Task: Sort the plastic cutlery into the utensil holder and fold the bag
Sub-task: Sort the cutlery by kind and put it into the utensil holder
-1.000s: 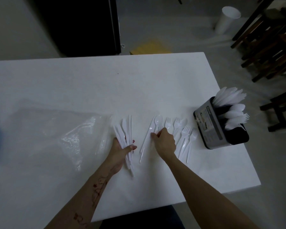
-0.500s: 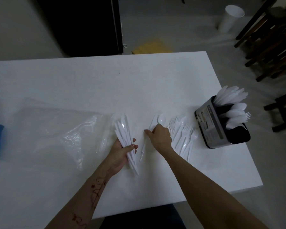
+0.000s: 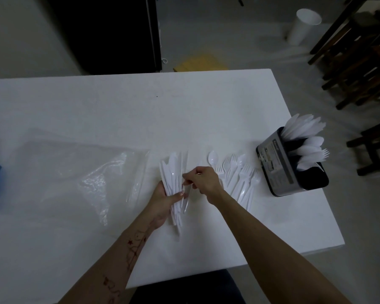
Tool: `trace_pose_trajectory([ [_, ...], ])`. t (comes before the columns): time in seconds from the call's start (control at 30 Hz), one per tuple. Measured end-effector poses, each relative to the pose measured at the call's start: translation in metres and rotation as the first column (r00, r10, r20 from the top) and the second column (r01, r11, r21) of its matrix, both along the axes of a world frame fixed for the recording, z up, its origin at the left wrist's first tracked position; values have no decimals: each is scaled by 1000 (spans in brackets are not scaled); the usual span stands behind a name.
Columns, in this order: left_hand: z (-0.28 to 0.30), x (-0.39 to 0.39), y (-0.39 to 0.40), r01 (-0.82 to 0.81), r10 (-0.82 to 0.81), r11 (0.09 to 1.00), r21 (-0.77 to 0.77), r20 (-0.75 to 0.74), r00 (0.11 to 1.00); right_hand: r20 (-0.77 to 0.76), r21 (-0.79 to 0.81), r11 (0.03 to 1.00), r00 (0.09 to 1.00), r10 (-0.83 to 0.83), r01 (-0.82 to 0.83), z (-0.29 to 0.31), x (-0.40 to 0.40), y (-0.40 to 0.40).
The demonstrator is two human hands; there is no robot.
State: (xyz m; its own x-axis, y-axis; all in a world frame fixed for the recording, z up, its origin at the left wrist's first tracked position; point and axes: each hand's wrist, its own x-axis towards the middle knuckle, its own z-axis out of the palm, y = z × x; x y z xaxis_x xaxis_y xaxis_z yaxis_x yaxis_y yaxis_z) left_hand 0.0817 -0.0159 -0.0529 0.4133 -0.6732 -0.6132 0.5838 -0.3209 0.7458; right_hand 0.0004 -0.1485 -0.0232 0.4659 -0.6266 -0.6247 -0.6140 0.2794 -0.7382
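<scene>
right hand (image 3: 203,181): moved left from the loose forks and spoons (image 3: 237,174) | now pinching one knife (image 3: 187,195) against the bundle (image 3: 172,172) in left hand (image 3: 162,198)

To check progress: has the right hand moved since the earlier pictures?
Yes. The right hand has moved left, away from the utensil holder and the loose forks, to the knife bundle in the left hand.

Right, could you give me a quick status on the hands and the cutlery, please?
Left hand grips a knife bundle. Right hand pinches one piece at the bundle. Forks and spoons loose on the table; holder part-filled. Nothing in the way.
</scene>
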Motion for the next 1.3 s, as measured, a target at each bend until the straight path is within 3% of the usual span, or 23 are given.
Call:
trace_pose_trajectory([
  [0.1, -5, 4, 4, -40, 41, 999, 19, -6, 999, -119, -157, 988, 993, -17, -2, -15, -3, 1],
  [0.17, -8, 6, 8, -67, 67, 998, 21, -4, 998, -310, -338, 931, 950, 26, -136, -29, -8, 3],
  [0.23, -10, 9, 11, -73, 73, 997, 21, 1, 997, -404, -365, 900, 911, 79, -240, -40, -10, 8],
  [0.37, -11, 13, 16, -78, 78, 997, 25, -25, 997, -362, -282, 924, 920, 146, -258, -36, -5, 9],
  [0.57, -10, 13, 16, -106, 106, 994, 23, -9, 994, -84, -57, 986, 985, 151, -156, 1, -1, 7],
  [0.77, 9, 16, 12, -53, 53, 999, -5, 71, 996, -41, -114, 975, 981, 188, -191, 26, 4, 1],
  [0.87, 15, 14, 9, 32, -31, 999, -39, 10, 999, -47, -124, 965, 973, 227, -231, 28, 6, -1],
  [1.03, 23, 14, 1, -5, 4, 998, -66, -9, 1000, -12, -154, 975, 987, 158, -158, 35, 0, 2],
  [1.17, 31, 19, -8, -168, 165, 985, -46, -55, 985, 20, 2, 1000, 1000, -22, 22, 35, -13, 1],
  [1.23, 33, 21, -17, -282, 276, 954, -96, -72, 958, -3, 177, 980, 996, -87, 86, 34, -20, 5],
  [1.3, 39, 18, -26, -339, 336, 932, -130, -48, 941, -9, 421, 891, 983, -182, 169, 37, -21, 13],
])
